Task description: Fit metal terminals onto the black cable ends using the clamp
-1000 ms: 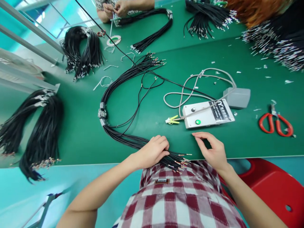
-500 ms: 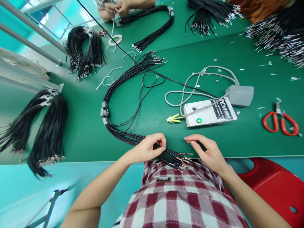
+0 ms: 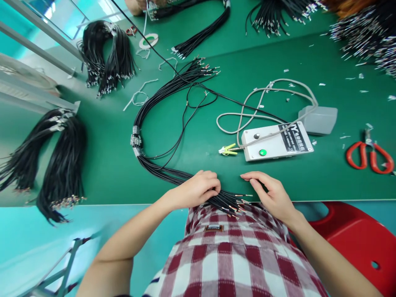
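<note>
Green table (image 3: 107, 169): left hand (image 3: 201, 187) turned palm-down on cables (image 3: 226, 200).

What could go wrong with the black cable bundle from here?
1. Some near wire ends overhang the front edge of the green table, so the black cable bundle might slip if the left hand lifts.
2. The black cord crosses the bundle near its far end and could snag it if pulled.

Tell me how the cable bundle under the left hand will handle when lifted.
The cable bundle would probably sag, since it lies bent in a curve. Its wrapped middle should likely hold together, while the loose ends, fanned apart, may splay.
</note>
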Demonstrator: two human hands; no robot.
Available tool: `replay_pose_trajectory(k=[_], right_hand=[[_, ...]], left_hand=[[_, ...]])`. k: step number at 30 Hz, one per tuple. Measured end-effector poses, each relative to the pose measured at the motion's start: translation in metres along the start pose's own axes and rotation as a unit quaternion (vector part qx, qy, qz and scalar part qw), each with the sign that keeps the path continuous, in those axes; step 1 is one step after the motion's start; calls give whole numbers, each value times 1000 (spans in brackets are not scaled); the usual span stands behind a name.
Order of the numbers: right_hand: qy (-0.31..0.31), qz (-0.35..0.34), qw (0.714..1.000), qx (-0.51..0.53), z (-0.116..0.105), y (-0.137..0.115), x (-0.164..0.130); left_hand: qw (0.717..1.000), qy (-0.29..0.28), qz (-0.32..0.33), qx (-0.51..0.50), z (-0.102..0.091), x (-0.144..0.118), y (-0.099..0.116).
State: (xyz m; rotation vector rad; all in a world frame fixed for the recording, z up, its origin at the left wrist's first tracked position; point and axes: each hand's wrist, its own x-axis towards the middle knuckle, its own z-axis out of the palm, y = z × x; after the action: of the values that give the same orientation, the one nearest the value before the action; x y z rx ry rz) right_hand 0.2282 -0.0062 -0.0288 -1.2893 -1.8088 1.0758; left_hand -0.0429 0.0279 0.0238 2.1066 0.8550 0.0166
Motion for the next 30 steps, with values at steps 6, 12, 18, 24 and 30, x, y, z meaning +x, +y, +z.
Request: replay_pose_trajectory(k=[6, 12, 18, 24, 30], right_hand=[[-6, 4, 1000, 8, 3, 2, 4], [-134, -34, 990, 0, -1, -13, -3], [-282, -42, 957, 55, 4, -31, -6], [-47, 76, 989, 122, -10, -21, 6], [42, 135, 953, 268, -3, -25, 19]], left_hand=[[1000, -9, 3, -9, 1, 0, -3], [984, 112, -49, -132, -15, -1, 6], [981, 99, -14, -166, -17, 21, 27], [972, 144, -7, -186, -2, 40, 35], [923, 203, -81, -315, 15, 40, 28]])
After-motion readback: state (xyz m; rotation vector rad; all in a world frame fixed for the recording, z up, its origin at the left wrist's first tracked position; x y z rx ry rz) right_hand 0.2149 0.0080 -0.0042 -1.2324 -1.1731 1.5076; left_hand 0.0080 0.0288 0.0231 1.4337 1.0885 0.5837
